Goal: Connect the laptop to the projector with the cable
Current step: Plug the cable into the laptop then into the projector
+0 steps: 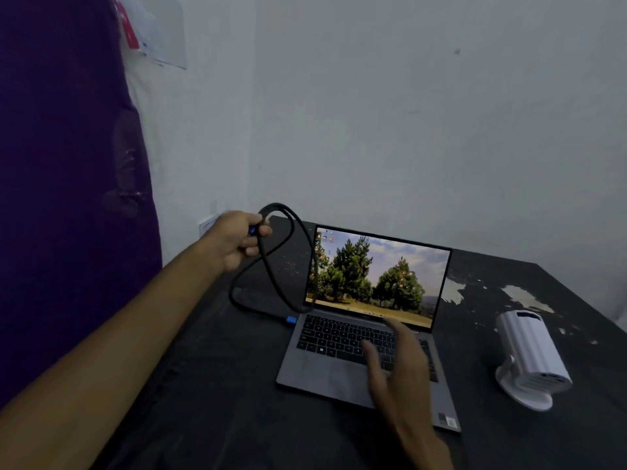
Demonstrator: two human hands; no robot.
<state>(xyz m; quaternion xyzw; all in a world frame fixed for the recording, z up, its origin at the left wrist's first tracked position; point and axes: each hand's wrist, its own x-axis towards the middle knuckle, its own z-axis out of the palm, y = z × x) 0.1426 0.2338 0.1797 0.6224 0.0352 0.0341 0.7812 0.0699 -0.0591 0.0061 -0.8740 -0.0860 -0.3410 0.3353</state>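
An open grey laptop [342, 364] sits on the dark table [220, 385] with a tree picture on its lit screen. A black cable [271, 276] with blue plugs loops in the air left of the screen. My left hand [237, 240] is raised above the table's back left and shut on the cable near one blue plug. The other blue plug [291, 320] lies at the laptop's left side; whether it is seated in a port I cannot tell. My right hand [397, 364] hovers over the keyboard, fingers spread, holding nothing. A white cylindrical projector [529, 357] stands to the right.
White walls meet in a corner behind the table. A purple cloth [64, 198] hangs at the left, with papers [152, 28] pinned beside it. The tabletop shows worn pale patches [454, 290] behind the laptop. The table's right edge runs just past the projector.
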